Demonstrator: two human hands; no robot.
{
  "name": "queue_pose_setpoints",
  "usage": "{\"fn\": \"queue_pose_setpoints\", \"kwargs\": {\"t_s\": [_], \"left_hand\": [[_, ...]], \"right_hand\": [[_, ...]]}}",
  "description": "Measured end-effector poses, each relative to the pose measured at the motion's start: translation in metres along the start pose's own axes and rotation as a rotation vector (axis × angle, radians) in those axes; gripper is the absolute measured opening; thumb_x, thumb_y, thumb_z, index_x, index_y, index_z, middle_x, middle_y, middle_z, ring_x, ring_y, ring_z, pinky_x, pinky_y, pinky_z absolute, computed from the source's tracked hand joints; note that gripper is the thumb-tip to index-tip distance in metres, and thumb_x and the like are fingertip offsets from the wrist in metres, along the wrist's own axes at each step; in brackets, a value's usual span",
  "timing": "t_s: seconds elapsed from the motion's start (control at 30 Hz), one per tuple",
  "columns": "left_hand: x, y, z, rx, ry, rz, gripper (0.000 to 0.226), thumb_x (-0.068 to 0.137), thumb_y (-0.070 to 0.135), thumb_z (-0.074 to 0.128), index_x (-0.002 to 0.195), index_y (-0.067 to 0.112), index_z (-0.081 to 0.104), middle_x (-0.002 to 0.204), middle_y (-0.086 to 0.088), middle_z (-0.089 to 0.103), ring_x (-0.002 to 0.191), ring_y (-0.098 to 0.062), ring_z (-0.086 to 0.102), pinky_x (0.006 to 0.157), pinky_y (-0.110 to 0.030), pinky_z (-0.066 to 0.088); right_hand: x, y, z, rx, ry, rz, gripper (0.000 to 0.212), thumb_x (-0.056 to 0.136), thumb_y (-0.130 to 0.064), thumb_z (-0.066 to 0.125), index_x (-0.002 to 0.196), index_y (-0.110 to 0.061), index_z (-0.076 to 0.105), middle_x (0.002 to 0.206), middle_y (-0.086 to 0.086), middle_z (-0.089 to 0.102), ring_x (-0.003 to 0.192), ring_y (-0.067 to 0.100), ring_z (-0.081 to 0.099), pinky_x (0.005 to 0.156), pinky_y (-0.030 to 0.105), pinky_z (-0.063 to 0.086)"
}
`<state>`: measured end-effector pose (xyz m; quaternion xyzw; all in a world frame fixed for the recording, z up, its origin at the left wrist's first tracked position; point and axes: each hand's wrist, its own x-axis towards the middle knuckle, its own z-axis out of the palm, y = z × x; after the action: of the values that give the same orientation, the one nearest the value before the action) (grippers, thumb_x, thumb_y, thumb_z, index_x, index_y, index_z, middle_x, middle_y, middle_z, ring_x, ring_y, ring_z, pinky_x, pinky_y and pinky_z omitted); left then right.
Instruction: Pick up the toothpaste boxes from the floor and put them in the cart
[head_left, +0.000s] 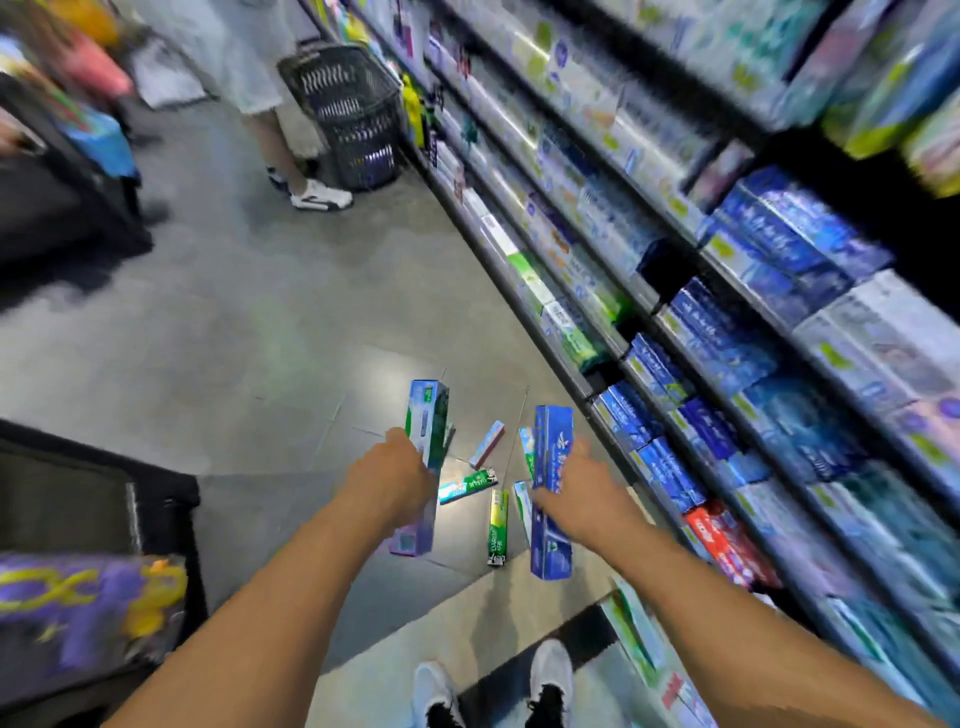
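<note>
Two long boxes (422, 462) held upright; smaller boxes (487, 444) scattered on floor.

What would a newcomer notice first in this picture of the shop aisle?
Each hand holds a long toothpaste box upright at the centre: the left hand a green and blue box, the right hand a blue box. Between them, smaller boxes lie scattered on the grey floor.

Blues and greens on grey floor (260, 338)

Held boxes: one green-and-white (423, 457), one deep blue (553, 467); fallen boxes are green, yellow-green (497, 527) and pink-blue (487, 444).
</note>
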<state>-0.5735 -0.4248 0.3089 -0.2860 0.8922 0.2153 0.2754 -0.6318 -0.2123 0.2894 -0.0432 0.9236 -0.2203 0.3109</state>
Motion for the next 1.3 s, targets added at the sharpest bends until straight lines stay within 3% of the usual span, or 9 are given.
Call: {"fn": "queue_pose_setpoints", "kwargs": {"t_s": [0.1,0.2,0.37,0.6,0.77,0.87,1.03,1.17,1.3], "left_hand": [[-0.030,0.024,-0.039,-0.015,0.016,0.027,0.034,0.090,0.028,0.056,0.113,0.004,0.047,0.109,-0.018,0.062,0.089,-0.041,0.066,0.077,-0.044,0.057],[-0.046,0.042,-0.062,-0.028,0.068,0.038,0.034,0.089,0.029,0.059,0.108,0.006,0.042,0.107,-0.016,0.060,0.082,-0.037,0.063,0.064,-0.036,0.051],[-0.063,0.061,-0.080,-0.054,0.098,0.037,0.028,0.086,0.024,0.060,0.099,0.012,0.038,0.092,-0.010,0.057,0.062,-0.030,0.059,0.039,-0.028,0.042],[-0.081,0.095,-0.097,-0.053,0.048,0.168,0.025,0.083,0.019,0.060,0.098,0.014,0.040,0.084,-0.009,0.055,0.054,-0.029,0.063,0.032,-0.028,0.045],[-0.087,0.144,-0.103,0.169,0.035,0.433,0.031,0.077,0.023,0.060,0.105,0.012,0.050,0.087,-0.008,0.062,0.056,-0.026,0.064,0.043,-0.033,0.053],[-0.095,0.187,-0.089,0.275,-0.006,0.627,0.030,0.077,0.026,0.060,0.100,0.009,0.052,0.078,-0.008,0.063,0.051,-0.024,0.063,0.043,-0.032,0.051],[-0.144,0.263,-0.040,0.424,-0.033,0.886,0.035,0.074,0.035,0.063,0.095,0.009,0.056,0.094,-0.018,0.065,0.084,-0.034,0.065,0.066,-0.035,0.051],[-0.216,0.309,0.011,0.499,-0.082,1.080,0.033,0.080,0.036,0.064,0.091,0.011,0.046,0.097,-0.015,0.060,0.086,-0.033,0.060,0.063,-0.034,0.044],[-0.297,0.345,0.071,0.536,-0.153,1.249,0.042,0.082,0.034,0.066,0.108,0.010,0.043,0.097,-0.010,0.058,0.077,-0.031,0.059,0.054,-0.032,0.041]], "right_hand": [[-0.020,-0.016,-0.040,-0.014,0.023,-0.071,0.055,0.086,-0.033,0.065,0.127,-0.015,0.033,0.118,0.014,0.063,0.107,0.035,0.061,0.083,0.038,0.049],[-0.031,-0.024,-0.068,-0.078,0.056,-0.141,0.052,0.086,-0.035,0.064,0.122,-0.015,0.032,0.111,0.013,0.064,0.097,0.034,0.062,0.069,0.035,0.043],[-0.048,-0.024,-0.104,-0.080,0.080,-0.199,0.053,0.086,-0.037,0.064,0.122,-0.015,0.031,0.106,0.009,0.064,0.090,0.029,0.062,0.076,0.038,0.053],[-0.076,-0.006,-0.142,0.000,0.150,-0.148,0.057,0.084,-0.036,0.067,0.125,-0.015,0.033,0.113,0.009,0.061,0.087,0.024,0.056,0.070,0.032,0.046],[-0.113,0.023,-0.165,0.070,0.277,-0.017,0.064,0.083,-0.041,0.068,0.130,-0.015,0.033,0.116,0.010,0.062,0.101,0.030,0.060,0.082,0.036,0.051],[-0.149,0.056,-0.172,0.153,0.389,0.093,0.065,0.082,-0.041,0.070,0.131,-0.017,0.034,0.111,0.007,0.061,0.099,0.029,0.061,0.075,0.034,0.049],[-0.232,0.122,-0.173,0.200,0.550,0.293,0.065,0.080,-0.042,0.071,0.129,-0.018,0.036,0.117,0.009,0.061,0.105,0.034,0.061,0.082,0.040,0.050],[-0.308,0.179,-0.168,0.296,0.644,0.424,0.067,0.079,-0.041,0.073,0.129,-0.015,0.038,0.119,0.011,0.062,0.106,0.034,0.061,0.087,0.041,0.050],[-0.394,0.241,-0.153,0.422,0.770,0.544,0.060,0.079,-0.043,0.073,0.121,-0.017,0.039,0.095,0.007,0.068,0.089,0.028,0.063,0.077,0.037,0.052]]}}
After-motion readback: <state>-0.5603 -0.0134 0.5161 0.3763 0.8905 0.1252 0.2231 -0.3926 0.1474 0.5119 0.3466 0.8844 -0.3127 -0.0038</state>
